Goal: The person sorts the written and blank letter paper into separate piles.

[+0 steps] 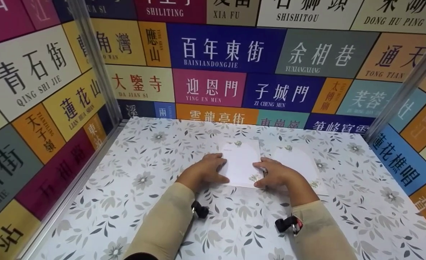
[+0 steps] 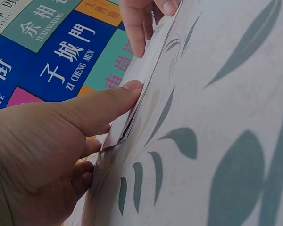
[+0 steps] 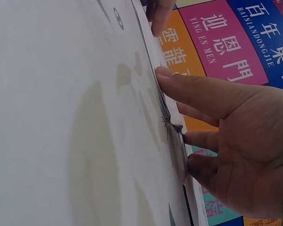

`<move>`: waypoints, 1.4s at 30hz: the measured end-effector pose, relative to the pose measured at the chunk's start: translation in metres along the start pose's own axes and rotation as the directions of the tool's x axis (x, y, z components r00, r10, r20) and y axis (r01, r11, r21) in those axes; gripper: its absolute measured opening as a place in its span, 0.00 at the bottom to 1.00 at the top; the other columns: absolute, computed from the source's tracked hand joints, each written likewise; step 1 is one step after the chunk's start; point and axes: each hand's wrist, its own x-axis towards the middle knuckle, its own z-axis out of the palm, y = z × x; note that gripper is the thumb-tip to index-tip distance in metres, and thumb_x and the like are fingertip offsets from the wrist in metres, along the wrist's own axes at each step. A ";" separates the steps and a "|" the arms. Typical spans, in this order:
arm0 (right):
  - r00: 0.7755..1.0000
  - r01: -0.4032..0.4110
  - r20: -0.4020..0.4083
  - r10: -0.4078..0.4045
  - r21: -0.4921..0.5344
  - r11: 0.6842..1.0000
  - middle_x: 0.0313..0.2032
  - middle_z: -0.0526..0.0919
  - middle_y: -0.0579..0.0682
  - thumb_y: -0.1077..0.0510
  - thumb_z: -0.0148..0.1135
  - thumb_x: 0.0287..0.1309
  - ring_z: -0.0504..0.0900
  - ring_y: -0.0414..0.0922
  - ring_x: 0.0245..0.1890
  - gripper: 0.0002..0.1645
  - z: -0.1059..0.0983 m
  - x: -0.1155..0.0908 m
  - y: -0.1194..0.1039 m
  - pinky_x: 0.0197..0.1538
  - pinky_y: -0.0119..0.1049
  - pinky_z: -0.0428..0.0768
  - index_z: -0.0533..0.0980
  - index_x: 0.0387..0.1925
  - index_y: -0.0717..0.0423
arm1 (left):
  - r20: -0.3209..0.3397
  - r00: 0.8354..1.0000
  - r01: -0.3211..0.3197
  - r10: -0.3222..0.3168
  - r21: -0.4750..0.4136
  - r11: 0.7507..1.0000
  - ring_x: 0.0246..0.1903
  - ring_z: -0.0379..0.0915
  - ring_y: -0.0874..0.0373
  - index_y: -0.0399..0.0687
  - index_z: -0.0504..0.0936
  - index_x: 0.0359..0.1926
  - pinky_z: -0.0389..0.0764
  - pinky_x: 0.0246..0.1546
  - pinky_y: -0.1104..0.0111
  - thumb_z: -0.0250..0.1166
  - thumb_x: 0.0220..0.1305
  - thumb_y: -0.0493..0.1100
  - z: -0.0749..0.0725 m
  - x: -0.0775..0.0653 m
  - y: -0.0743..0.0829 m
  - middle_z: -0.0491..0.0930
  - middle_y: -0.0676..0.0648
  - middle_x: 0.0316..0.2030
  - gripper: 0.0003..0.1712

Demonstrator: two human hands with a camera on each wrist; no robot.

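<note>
A white sheet of paper (image 1: 240, 162) with small floral prints at its top and lower right corner lies flat on the flowered table cover. At its left edge is my left hand (image 1: 208, 169), thumb near the lower left corner and fingers spread up along the side. My right hand (image 1: 276, 174) mirrors it at the right edge, thumb by the lower right corner. In the left wrist view the left thumb (image 2: 132, 87) rests on the paper's near edge. The right wrist view has the right thumb (image 3: 165, 71) touching the edge likewise, other fingers bent loosely beside it.
A second, similar sheet (image 1: 299, 162) lies just right of the first, partly behind my right hand. The table cover (image 1: 144, 213) has grey leaves and flowers. Panels of coloured street-name signs (image 1: 227, 47) stand behind and at both sides, with metal posts (image 1: 94, 61) at the corners.
</note>
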 end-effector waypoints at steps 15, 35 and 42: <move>1.000 0.015 -0.002 -0.015 0.013 1.000 0.86 0.50 0.58 0.42 0.75 0.65 0.44 0.66 0.86 0.46 -0.001 0.002 0.002 0.83 0.72 0.50 0.68 0.80 0.43 | -0.034 0.993 -0.111 0.114 0.082 0.990 0.86 0.45 0.46 0.56 0.72 0.78 0.52 0.87 0.52 0.72 0.69 0.61 -0.002 0.002 -0.001 0.57 0.49 0.85 0.41; 0.995 -0.034 -0.091 0.034 -0.003 0.999 0.69 0.71 0.62 0.43 0.78 0.61 0.71 0.58 0.69 0.41 0.002 0.001 -0.002 0.76 0.61 0.71 0.76 0.73 0.44 | -0.158 0.987 -0.020 0.031 0.069 0.997 0.53 0.66 0.54 0.61 0.84 0.68 0.77 0.58 0.61 0.76 0.66 0.58 0.005 0.004 0.004 0.74 0.49 0.49 0.31; 0.994 0.033 -0.106 -0.035 -0.018 0.999 0.73 0.72 0.65 0.46 0.78 0.60 0.67 0.64 0.75 0.40 0.000 0.000 -0.001 0.78 0.63 0.68 0.77 0.71 0.53 | -0.146 0.989 -0.016 0.025 0.067 0.998 0.54 0.67 0.54 0.61 0.84 0.68 0.77 0.59 0.61 0.75 0.66 0.58 0.003 0.004 0.005 0.76 0.50 0.49 0.31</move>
